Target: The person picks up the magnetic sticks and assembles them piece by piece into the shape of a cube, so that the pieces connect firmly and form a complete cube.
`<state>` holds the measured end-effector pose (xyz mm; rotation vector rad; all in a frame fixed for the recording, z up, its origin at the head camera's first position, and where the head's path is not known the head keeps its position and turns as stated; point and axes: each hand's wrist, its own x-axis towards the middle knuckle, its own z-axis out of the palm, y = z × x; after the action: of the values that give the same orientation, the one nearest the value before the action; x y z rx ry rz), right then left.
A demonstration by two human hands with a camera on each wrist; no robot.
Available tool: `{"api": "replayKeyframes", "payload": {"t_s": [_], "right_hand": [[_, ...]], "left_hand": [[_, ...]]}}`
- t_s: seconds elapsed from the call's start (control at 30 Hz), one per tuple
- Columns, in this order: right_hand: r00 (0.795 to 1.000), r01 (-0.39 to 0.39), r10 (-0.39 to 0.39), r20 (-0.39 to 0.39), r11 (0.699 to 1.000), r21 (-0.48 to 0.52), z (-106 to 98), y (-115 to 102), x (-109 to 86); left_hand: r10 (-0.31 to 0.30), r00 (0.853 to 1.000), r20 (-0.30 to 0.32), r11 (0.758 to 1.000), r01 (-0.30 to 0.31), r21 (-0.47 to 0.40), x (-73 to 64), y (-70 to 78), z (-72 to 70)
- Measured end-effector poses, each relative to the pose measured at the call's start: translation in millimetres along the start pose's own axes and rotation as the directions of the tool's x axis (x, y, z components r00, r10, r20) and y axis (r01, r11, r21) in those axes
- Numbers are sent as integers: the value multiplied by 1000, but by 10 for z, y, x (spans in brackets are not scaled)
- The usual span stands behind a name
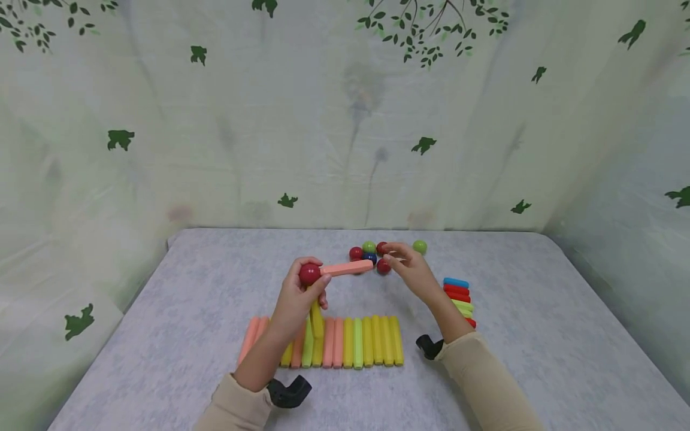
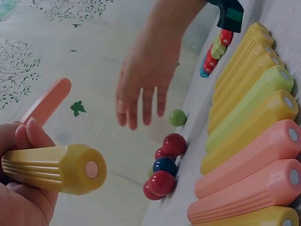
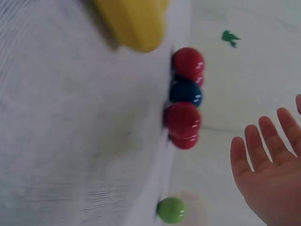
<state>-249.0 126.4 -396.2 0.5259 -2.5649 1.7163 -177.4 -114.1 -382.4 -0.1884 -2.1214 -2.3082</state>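
Note:
My left hand (image 1: pixel 295 296) grips a red ball (image 1: pixel 309 274) that has two magnetic sticks joined to it. The salmon stick (image 1: pixel 347 268) points right, toward the other hand; the yellow stick (image 2: pixel 42 167) points down toward the person, its round end disc facing the left wrist camera. My right hand (image 1: pixel 414 274) hovers by the loose balls with fingers spread and relaxed, and its palm looks bare in the right wrist view. Beneath it and to its left are a red ball (image 1: pixel 383 267) and a dark blue ball (image 3: pixel 186 92). A green ball (image 1: pixel 420 246) lies behind it.
A row of salmon, yellow and light green sticks (image 1: pixel 377 341) lies across the front of the table (image 1: pixel 178 317), partly behind the left forearm. Red, blue and lime sticks (image 1: pixel 457 291) are lined up by the right forearm. A patterned cloth (image 1: pixel 323 120) hangs behind the table.

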Motion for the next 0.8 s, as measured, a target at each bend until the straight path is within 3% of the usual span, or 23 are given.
{"api": "replayKeyframes", "payload": {"t_s": [0.13,0.33,0.43,0.5,0.63,0.7,0.8], "right_hand": [[991,-117,126,47,979,-170,36,378,146],[973,-168,212,86,916,-364,78,494,224],[962,-223,266,58,892,-393,95,486,225],[959,-260,284,26,908,-328,94,463,201],[971,-241,241,4,970,34,62,305,105],[982,-188,187,23,961,205,45,188,43],[991,-136,125,52,929,343,36,9,-55]], "left_hand": [[1,1000,-5,1000,-1,-17,5,-18,-16],[7,1000,-14,1000,-7,-28,-6,-22,-33],[2,1000,-16,999,-3,-35,-11,-21,-39],[-6,1000,-21,999,5,-34,-11,-18,-43],[-38,998,-41,998,36,-43,-4,-11,-49],[-56,997,-47,997,53,-49,1,-9,-51],[-64,997,-49,997,62,-51,6,-12,-57]]}}
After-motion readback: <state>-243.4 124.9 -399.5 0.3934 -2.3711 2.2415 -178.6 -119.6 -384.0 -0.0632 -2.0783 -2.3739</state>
